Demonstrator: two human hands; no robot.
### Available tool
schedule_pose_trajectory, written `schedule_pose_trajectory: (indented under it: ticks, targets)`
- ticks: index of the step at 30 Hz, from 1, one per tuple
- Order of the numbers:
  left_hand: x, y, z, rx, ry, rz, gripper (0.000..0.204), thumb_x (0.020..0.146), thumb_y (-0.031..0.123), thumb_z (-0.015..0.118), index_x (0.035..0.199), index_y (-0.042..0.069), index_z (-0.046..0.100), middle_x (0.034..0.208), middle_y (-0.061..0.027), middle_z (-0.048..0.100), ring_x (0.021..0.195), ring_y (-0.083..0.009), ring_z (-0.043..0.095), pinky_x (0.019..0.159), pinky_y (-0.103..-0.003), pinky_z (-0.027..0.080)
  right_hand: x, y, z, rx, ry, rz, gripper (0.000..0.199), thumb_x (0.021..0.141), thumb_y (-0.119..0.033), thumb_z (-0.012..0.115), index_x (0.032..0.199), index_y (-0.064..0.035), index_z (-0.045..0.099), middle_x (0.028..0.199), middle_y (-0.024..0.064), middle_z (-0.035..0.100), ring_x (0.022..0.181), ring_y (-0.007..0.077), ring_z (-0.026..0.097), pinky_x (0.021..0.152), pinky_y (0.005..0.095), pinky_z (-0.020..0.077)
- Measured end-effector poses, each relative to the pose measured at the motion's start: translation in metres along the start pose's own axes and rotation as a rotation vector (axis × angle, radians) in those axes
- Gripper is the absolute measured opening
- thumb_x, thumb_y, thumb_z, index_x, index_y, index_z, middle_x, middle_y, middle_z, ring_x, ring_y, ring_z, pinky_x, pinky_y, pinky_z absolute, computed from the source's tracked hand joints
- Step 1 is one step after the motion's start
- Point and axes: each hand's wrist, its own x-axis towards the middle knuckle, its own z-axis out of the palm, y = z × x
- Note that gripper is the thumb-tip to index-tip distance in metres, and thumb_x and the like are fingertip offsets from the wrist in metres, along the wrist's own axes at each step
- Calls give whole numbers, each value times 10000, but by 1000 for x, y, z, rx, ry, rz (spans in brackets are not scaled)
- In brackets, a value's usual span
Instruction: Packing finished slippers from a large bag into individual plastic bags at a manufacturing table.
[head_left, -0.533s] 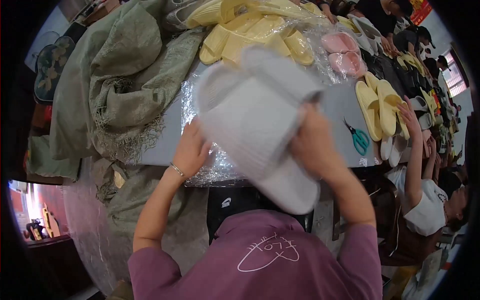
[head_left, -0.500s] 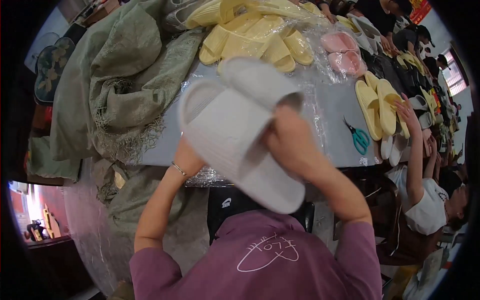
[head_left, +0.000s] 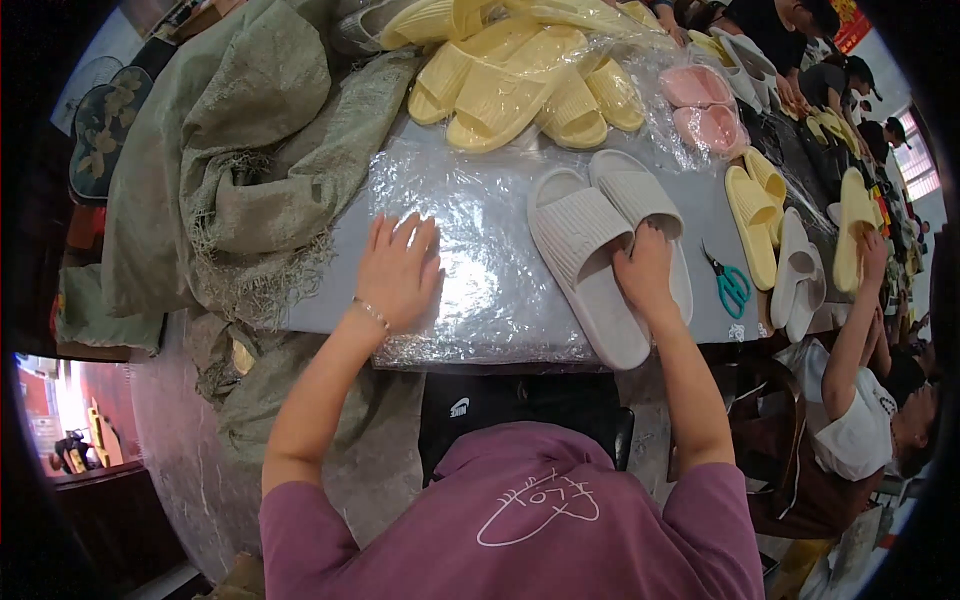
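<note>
My left hand (head_left: pixel 400 275) lies flat with its fingers spread on the left edge of a stack of clear plastic bags (head_left: pixel 480 215). The bags shine at the table's near edge. With my right hand (head_left: pixel 645 270) I grip a pair of light grey slippers (head_left: pixel 578 230) side by side, toes pointing away. My fingertips are hidden in the foot openings under the straps. The slippers rest at the right side of the bags, one heel at the front edge. To their right lie teal-handled scissors (head_left: pixel 733 290).
Yellow slippers (head_left: pixel 515 85) and pink slippers (head_left: pixel 708 125), some under clear plastic, lie at the back. A green woven sack (head_left: pixel 245 130) covers the left. Beyond the scissors are yellow slippers (head_left: pixel 750 225) and grey-white slippers (head_left: pixel 797 270). A co-worker's hand (head_left: pixel 873 255) touches a yellow slipper.
The grey slippers have come down from in front of me to the right part of the table. My left hand has let go of them and now lies on the bags.
</note>
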Motion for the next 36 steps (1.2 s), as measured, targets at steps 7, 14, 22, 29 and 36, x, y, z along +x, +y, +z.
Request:
schedule_pose_trajectory:
  ticks: [7,14,22,29,36]
  targets:
    - [73,-24,27,117,144,54,636,885,482,420,1423,161,306,1488,-145,227,1372,-387,150,1127,-472,78,6,4,-1,172,10,-19,295,735,-93,559,982,61,515,925,215,559,916,393,491,836,493,351]
    - [76,-47,41,132,236,18,588,911,430,411,1443,228,264,1508,-159,152,1386,-401,75,1122,-500,31,2,-73,-36,394,-88,-362,332,704,-4,585,1032,29,549,1022,221,571,981,422,503,864,433,383]
    - [-45,-19,21,-80,50,37,572,912,271,442,1385,-14,292,1459,-155,286,1361,-304,241,1114,-471,138,-8,-71,5,201,-63,-442,226,633,-17,560,852,7,507,829,146,528,836,319,507,758,410,371]
    - [-48,-20,30,-45,103,59,636,858,261,491,1403,11,277,1470,-151,267,1363,-290,242,1111,-489,127,2,-100,8,208,-131,-567,269,649,-23,578,912,-29,523,902,122,522,889,295,501,767,412,374]
    - [-47,-26,31,-124,75,21,536,933,227,370,1406,-1,265,1479,-162,242,1379,-295,203,1115,-489,93,1,-36,-39,511,-40,-219,328,735,-48,647,1056,-62,585,1004,107,576,967,292,529,866,384,415]
